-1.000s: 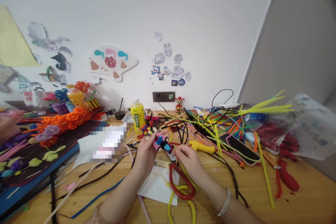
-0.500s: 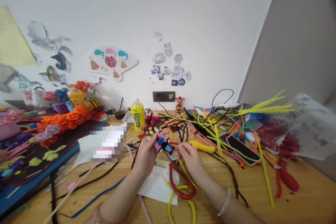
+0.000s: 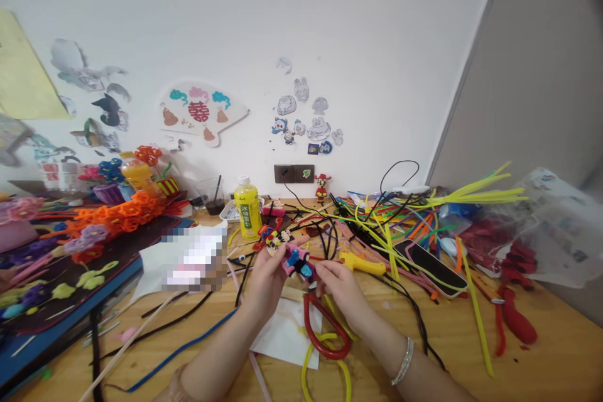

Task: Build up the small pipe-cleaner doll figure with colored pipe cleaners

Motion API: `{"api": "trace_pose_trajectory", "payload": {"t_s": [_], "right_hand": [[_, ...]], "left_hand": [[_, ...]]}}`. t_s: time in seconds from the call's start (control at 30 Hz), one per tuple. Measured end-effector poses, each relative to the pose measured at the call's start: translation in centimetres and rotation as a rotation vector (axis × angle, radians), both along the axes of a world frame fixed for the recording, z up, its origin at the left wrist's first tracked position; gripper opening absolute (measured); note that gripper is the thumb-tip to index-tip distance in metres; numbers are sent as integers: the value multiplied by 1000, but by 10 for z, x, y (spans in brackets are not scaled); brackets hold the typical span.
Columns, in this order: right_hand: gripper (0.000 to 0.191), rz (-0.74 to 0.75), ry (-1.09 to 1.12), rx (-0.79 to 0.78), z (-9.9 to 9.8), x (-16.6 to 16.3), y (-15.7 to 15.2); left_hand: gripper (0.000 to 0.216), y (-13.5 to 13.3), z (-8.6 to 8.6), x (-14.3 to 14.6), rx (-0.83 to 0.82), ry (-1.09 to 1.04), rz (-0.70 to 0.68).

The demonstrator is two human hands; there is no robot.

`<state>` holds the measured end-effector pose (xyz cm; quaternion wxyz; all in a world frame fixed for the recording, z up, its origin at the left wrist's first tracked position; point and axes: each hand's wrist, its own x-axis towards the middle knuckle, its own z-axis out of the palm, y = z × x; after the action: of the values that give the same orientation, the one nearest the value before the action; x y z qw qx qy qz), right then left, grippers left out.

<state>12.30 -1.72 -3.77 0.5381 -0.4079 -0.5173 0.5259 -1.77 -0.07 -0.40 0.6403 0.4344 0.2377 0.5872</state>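
Note:
My left hand (image 3: 264, 282) is closed around a small, colourful doll (image 3: 299, 262) with a pink, blue and black body. Its head, in red, yellow and black, shows above my left thumb. With fingers pinched, my right hand (image 3: 340, 292) meets the doll's lower end; whether a small piece is between those fingertips is hidden. Just below the hands lie a red curved handle (image 3: 340, 352) and a looped yellow strip (image 3: 305, 374), partly over a white sheet of paper (image 3: 277, 336). A yellow glue gun (image 3: 362, 263) rests beyond my right hand.
A yellow drink bottle (image 3: 248, 210) stands behind my left hand. Coloured craft strips (image 3: 396, 220) and a dark phone (image 3: 431, 269) crowd the right side. Orange flowers (image 3: 127, 217) lie at left, with a cup (image 3: 211, 196) near the wall and a red-hatted figurine (image 3: 321, 188).
My right hand has shifted slightly left, and its fingertips now meet the doll's lower end. The doll has tilted a little in my left hand.

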Motion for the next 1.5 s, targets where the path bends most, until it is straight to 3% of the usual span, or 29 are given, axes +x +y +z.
{"api": "trace_pose_trajectory", "payload": {"t_s": [0.4, 0.63, 0.73, 0.87, 1.0, 1.5], "right_hand": [[35, 11, 128, -23, 11, 0, -7], [36, -2, 42, 31, 3, -3, -3], [32, -131, -139, 182, 1, 0, -4], [21, -409, -583, 590, 6, 6, -10], [12, -402, -814, 812, 9, 7, -14], [15, -437, -909, 749, 2, 5, -9]], "left_hand": [[30, 2, -1, -1, 1, 81, 129], [32, 3, 1, -1, -12, 77, 161], [32, 2, 3, -1, -10, 83, 177], [31, -1, 6, -1, -5, 101, 222], [30, -2, 8, 1, 15, 115, 242], [26, -6, 9, 5, 109, 178, 271]]}}
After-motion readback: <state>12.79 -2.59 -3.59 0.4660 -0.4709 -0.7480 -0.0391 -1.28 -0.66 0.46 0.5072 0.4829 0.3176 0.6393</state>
